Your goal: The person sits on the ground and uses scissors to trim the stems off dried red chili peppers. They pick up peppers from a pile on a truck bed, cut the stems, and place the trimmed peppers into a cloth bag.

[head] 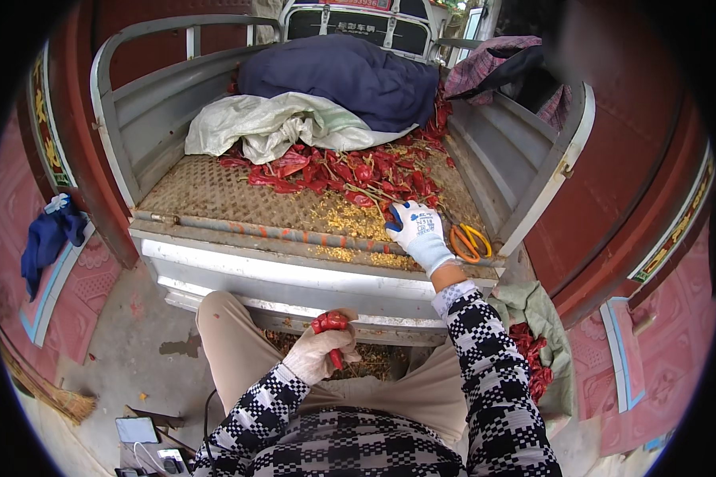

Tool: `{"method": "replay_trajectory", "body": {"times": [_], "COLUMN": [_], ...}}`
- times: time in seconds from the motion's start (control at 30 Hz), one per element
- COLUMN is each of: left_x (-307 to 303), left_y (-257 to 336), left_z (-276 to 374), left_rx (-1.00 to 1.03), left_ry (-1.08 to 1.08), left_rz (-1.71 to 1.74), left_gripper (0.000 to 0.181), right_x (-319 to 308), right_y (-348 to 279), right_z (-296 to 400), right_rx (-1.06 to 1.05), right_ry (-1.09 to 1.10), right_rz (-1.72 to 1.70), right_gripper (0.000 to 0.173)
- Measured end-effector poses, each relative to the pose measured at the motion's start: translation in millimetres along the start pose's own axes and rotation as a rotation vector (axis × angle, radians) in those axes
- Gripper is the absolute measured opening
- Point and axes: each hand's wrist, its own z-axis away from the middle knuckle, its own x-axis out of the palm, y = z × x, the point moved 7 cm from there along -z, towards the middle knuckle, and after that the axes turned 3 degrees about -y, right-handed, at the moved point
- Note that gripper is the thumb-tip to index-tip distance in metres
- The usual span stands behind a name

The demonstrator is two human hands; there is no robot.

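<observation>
My left hand (322,352), in a pale knit glove, is closed around a red dried chili pepper (329,322) above my lap. The pepper's other end sticks out below the fingers. My right hand (416,225), in a white glove with blue fingertips, reaches down at the near edge of a pile of red chili peppers (364,170) on the cargo bed (197,185). Its fingertips touch or lie just over a pepper there; the grip is partly hidden. Scissors (470,241) with orange and yellow handles lie just right of that hand.
Pale seeds (352,220) are scattered along the bed's rear edge. A white woven sack (274,122) and dark blue cloth (340,74) lie behind the peppers. An open green sack (552,346) with red peppers stands at lower right. A broom (65,399) and a phone (137,429) are at lower left.
</observation>
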Motion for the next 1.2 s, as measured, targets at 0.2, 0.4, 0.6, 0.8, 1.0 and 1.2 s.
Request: {"method": "replay_trajectory", "body": {"times": [0.2, 0.4, 0.6, 0.8, 1.0, 1.2], "left_x": [-6, 15, 20, 12, 7, 2], "left_y": [12, 24, 28, 35, 23, 10], "left_z": [1, 4, 1, 7, -1, -5], "left_rx": [0.043, 0.147, 0.166, 0.23, 0.228, 0.185], "left_ry": [0.068, 0.073, 0.12, 0.249, 0.055, 0.033], "left_rz": [-0.119, -0.155, -0.366, -0.342, -0.137, -0.017], "left_gripper": [0.017, 0.016, 0.024, 0.034, 0.043, 0.039], "right_x": [-8, -43, -17, -31, -35, -44], "right_y": [23, 0, -67, -88, -82, -93], "right_z": [-1, 65, 125, 145, 154, 162], "right_rx": [0.1, 0.09, -0.158, -0.189, -0.236, -0.393], "right_ry": [0.136, -0.07, -0.276, -0.067, 0.191, 0.322], "right_rz": [-0.162, -1.048, -0.944, -1.012, -0.9, -0.742], "right_gripper": [0.027, 0.024, 0.023, 0.017, 0.027, 0.04]}}
